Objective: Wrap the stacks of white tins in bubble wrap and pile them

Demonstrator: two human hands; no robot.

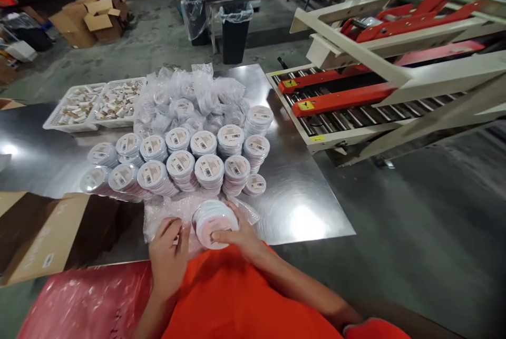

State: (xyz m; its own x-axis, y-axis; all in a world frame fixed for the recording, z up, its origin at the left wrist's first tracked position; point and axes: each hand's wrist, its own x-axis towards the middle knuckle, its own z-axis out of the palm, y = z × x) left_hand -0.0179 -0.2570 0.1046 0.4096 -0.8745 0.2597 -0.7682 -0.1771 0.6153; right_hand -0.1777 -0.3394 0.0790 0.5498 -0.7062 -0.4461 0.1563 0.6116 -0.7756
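At the far left, a cardboard box [59, 233] is seen with its flaps spread, near a red plastic bag [90, 302]. Beyond them, two white baskets [69, 127] are filled with small white-and-tan pieces. The left hand [168, 252] is held by a bubble-wrap sheet [156, 216], its fingers bent toward the thumb; whether anything is pinched in that grip cannot be told. Farther back, labelled piles [181, 164] are lined up in rows before heaped wrapped bundles [190, 96]. A tilted disc stack [209, 221] is clasped over the sheet by the right hand [245, 236], its grip closed around the side, thumb laid across the face. Rightward, the steel bench [300, 191] is flanked by a roller conveyor [340, 117].
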